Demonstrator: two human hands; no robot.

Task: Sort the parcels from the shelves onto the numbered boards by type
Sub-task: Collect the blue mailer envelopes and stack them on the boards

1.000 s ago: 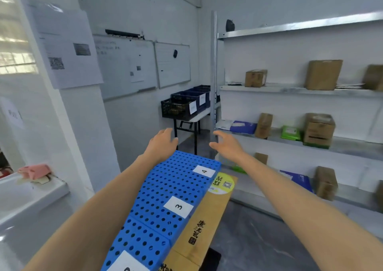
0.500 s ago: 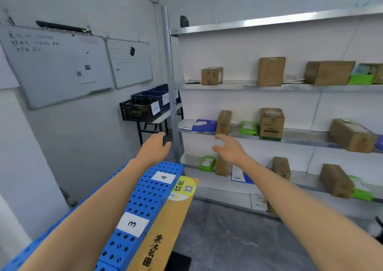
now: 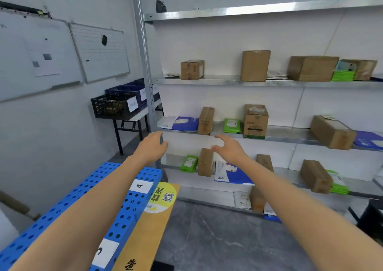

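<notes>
Hands are hovering empty, your left hand (image 3: 152,146) and right hand (image 3: 228,148) both loosely spread just short of the middle shelf (image 3: 279,135) — so you are doing best squaring them around the upright brown parcel (image 3: 205,121) standing on that shelf.

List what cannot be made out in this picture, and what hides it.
Head view:
- Board label below the 4 label: number half covered by the left forearm.
- Lower brown box: partly behind the right forearm.
- Crate label: writing too small.
- Blue parcel: cut off by right edge.
</notes>
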